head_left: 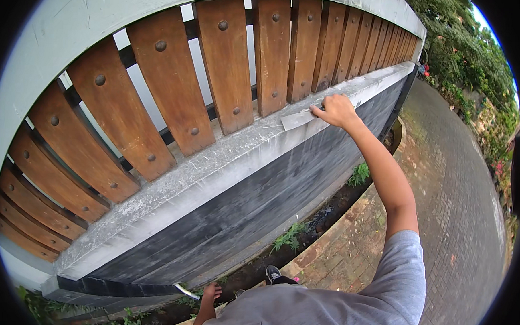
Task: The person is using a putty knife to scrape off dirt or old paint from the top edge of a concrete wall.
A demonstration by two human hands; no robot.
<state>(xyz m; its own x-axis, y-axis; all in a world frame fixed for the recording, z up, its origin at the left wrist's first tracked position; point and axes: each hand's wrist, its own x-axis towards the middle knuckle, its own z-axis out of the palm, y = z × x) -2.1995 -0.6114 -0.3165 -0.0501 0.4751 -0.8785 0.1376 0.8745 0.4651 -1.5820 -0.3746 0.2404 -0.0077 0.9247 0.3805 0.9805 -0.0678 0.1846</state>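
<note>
My right hand [338, 111] is closed around a scraper with a wide, flat metal blade [299, 119]. The blade lies against the top of the pale concrete ledge [238, 143], close below the brown wooden slats [273, 60]. Scratches and whitish marks run along the ledge's weathered grey surface. Down at my side hangs my left hand [211, 291], its fingers loosely apart and no object visible in them. A short white pipe [187, 292] sticks out near it, low by the wall.
Under the ledge is a dark grey wall [252, 214]. A narrow ditch [321, 217] with green weeds [290, 237] runs along its foot. My shoe [273, 273] is by the ditch edge. Brick paving [349, 246] and a road [448, 186] lie to the right, with bushes [464, 55] beyond.
</note>
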